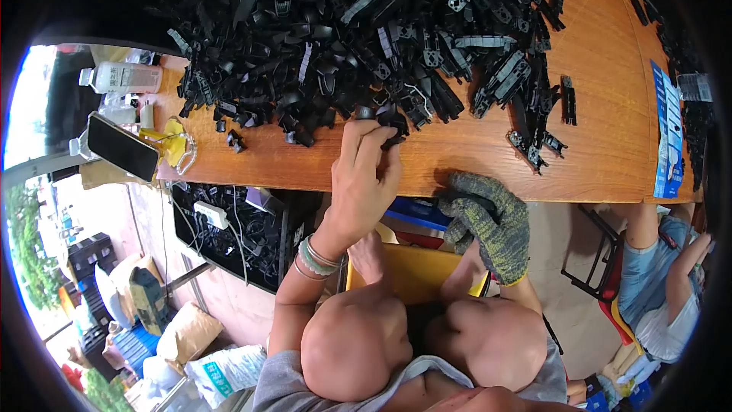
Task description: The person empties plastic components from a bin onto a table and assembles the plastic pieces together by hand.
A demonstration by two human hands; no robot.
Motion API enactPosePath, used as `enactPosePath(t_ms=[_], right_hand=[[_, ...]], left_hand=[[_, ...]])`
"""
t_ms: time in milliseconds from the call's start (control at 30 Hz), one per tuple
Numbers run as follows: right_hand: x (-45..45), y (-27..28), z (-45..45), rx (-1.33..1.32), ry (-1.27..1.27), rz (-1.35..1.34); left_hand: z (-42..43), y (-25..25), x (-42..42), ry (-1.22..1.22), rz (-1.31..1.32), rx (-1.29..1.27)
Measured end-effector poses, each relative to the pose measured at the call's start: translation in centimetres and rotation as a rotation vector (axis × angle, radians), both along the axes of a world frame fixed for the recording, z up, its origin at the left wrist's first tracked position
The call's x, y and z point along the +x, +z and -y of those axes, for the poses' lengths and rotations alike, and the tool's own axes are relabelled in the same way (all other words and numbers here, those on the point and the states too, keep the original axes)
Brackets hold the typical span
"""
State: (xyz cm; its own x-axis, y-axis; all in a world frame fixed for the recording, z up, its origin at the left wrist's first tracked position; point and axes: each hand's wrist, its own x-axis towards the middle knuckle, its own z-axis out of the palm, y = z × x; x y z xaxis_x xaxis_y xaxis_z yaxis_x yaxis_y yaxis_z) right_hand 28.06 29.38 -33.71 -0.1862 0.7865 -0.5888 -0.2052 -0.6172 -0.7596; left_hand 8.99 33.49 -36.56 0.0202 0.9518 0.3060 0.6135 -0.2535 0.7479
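Note:
My left hand (362, 175), bare with bracelets at the wrist, reaches over the table edge to the near side of a big pile of black plastic parts (328, 53). Its thumb and fingers close on a small black plastic part (394, 127). My right hand (492, 221) wears a grey and yellow knitted glove and is at the table's front edge. The gloved fingers are curled around something dark, mostly hidden by the glove. A few longer black parts (534, 149) lie on the wood beyond the right hand.
The wooden table (602, 107) bears a phone (122, 145) on a yellow stand, a bottle (126, 76) and a blue printed sheet (668, 130). Below stand a bin of black parts (229, 236) and a yellow container (419, 267). Another person (656, 282) sits at the right.

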Motion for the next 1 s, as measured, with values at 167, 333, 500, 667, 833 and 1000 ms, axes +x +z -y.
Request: enactPosePath(t_ms=[167, 333, 500, 667, 833, 1000], right_hand=[[0.1, -0.6, 0.1, 0.077, -0.053, -0.047], [0.2, -0.8, 0.0, 0.064, -0.052, -0.034], [0.2, -1.2, 0.2, 0.077, -0.045, -0.03], [0.3, -1.2, 0.1, 0.063, -0.047, -0.03], [0.3, -1.1, 0.1, 0.092, -0.073, -0.06], [0.4, 0.2, 0.2, 0.089, -0.093, -0.119]], left_hand=[[-0.3, 0.2, -0.1, -0.027, 0.01, 0.009], [-0.1, 0.3, 0.1, 0.03, 0.253, -0.059], [-0.4, 0.6, -1.0, 0.055, -0.031, -0.059], [0.0, 0.2, -1.0, 0.001, -0.156, -0.042], [0.5, -0.3, -0.7, 0.054, 0.058, 0.075], [1.4, 1.9, 0.2, -0.162, 0.612, -0.568]])
